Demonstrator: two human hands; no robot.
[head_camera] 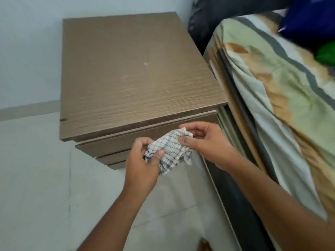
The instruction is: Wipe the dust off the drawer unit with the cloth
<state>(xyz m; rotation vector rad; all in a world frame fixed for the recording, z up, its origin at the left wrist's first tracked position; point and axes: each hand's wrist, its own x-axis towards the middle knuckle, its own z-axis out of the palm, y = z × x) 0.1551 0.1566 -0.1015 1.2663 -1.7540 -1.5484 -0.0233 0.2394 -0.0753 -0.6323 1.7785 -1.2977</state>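
A brown wood-grain drawer unit (134, 75) stands against the pale wall, its flat top bare except for a small light speck near the middle. Several drawer fronts show below its front edge. A white cloth with a dark check pattern (172, 151) is bunched in the air in front of the drawers. My left hand (143, 165) grips its lower left end. My right hand (203, 142) pinches its upper right end between thumb and fingers. The cloth does not touch the unit.
A bed with a green, orange and grey patterned cover (282, 105) runs along the right, close beside the unit. Dark blue and green items (311, 20) lie on it at top right. Pale tiled floor (45, 178) spreads to the left and below.
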